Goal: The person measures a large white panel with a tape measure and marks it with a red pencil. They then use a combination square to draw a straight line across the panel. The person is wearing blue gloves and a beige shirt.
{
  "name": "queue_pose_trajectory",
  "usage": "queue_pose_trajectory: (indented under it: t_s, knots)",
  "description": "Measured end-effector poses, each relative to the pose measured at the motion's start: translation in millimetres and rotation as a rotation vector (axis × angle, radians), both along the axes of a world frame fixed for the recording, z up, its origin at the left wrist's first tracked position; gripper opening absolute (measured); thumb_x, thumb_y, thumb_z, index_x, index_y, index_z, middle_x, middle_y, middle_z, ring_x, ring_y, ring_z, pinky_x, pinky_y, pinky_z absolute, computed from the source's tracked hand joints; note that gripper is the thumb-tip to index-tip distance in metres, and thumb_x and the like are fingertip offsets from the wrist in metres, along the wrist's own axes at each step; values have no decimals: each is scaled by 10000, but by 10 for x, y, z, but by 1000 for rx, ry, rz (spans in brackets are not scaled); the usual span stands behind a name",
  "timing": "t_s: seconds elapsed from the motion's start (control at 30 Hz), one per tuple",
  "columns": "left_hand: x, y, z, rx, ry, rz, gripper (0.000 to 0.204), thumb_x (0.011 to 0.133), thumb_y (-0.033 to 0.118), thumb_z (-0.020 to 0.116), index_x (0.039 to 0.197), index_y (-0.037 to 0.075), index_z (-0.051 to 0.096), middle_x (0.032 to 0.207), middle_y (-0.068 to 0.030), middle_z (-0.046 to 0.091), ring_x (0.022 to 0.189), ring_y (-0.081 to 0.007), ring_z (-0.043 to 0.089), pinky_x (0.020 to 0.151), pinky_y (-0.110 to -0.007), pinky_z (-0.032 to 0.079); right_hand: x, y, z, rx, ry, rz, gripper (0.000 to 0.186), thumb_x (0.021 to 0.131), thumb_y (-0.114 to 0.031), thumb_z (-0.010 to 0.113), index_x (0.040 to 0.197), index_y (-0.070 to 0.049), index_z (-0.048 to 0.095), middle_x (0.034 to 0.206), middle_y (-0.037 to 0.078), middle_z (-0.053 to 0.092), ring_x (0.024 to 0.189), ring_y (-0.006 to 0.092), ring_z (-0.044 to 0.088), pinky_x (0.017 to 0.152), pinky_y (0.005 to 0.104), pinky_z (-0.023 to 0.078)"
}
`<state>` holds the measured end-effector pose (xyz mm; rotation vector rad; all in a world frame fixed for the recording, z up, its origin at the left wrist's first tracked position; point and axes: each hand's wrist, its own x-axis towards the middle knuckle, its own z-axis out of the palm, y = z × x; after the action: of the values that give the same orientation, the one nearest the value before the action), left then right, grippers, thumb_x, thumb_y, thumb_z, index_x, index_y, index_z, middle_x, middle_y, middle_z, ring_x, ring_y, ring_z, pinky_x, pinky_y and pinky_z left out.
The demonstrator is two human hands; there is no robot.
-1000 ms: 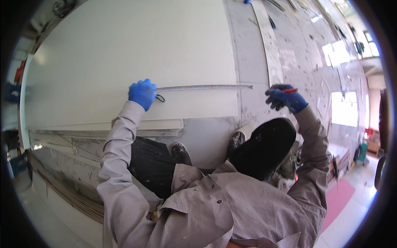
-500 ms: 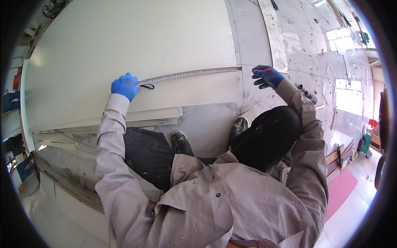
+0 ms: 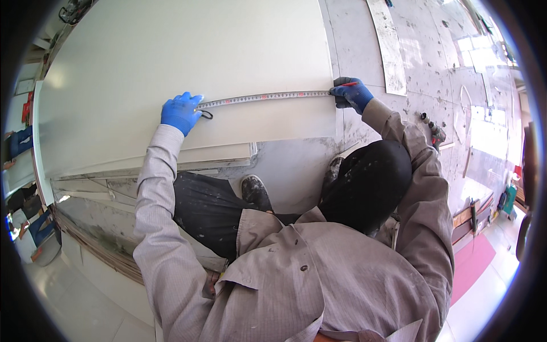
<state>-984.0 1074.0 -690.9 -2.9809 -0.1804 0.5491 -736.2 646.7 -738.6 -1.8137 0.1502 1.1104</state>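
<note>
A large white board (image 3: 228, 51) lies flat before me, with a tape measure (image 3: 263, 97) drawn out across it near its close edge. My left hand (image 3: 181, 113), in a blue glove, is closed around the tape's case, which the fingers hide; a black wrist loop hangs beside it. At the board's right edge my right hand (image 3: 356, 96), gloved in blue with dark fingertips, is at the free end of the blade. A slim red pencil (image 3: 347, 84) is held in that hand. Whether those fingers also pinch the blade's end is too small to tell.
More white boards (image 3: 228, 153) are stacked under the near edge. On the scuffed grey surface at right lie a pale strip (image 3: 390, 54) and a dark tool (image 3: 434, 132). My shoes (image 3: 255, 191) stand close to the stack. A pink sheet (image 3: 473, 265) lies at lower right.
My right hand has moved left and up, from beside the blade to its end at the board's edge. In the picture, my left hand and the tape sit slightly further right.
</note>
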Motion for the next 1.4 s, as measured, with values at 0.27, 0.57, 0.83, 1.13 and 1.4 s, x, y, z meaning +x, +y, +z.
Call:
queue_pose_trajectory:
  t_s: [0.27,0.57,0.83,1.13,1.4]
  knots:
    - [367,-671,-9,22,-211,-440,428,919,161,551,1321,292,620,959,-38,593,883,-202,638,773,-363,502,-46,28,9,7,-35,-82,173,872,-100,714,1042,-94,690,858,50,731,685,172,706,594,333,569]
    - [435,-727,-67,69,-126,-398,400,942,157,520,1294,300,646,961,-46,602,898,-204,644,772,-364,514,-79,75,10,0,-105,-85,141,872,-114,717,1011,-95,705,849,47,728,660,153,684,578,320,557]
    - [444,-720,-32,1,-128,-370,377,944,162,528,1273,288,661,945,-46,604,892,-213,645,769,-382,522,115,52,155,23,-153,-211,191,939,-257,641,1058,-122,705,885,49,732,695,160,692,623,303,539]
    - [436,-685,-44,-90,-186,-363,354,899,137,578,1213,252,693,906,-50,580,860,-218,630,751,-385,516,586,-304,889,236,-334,-212,365,1000,-346,544,1182,-73,705,944,109,753,744,188,704,736,315,580]
    - [451,-687,-64,-93,-209,-396,358,875,122,602,1198,244,698,904,-43,579,855,-214,624,751,-387,512,561,-232,1481,298,-456,35,245,952,-222,641,1095,-40,722,887,87,735,748,158,713,669,248,581]
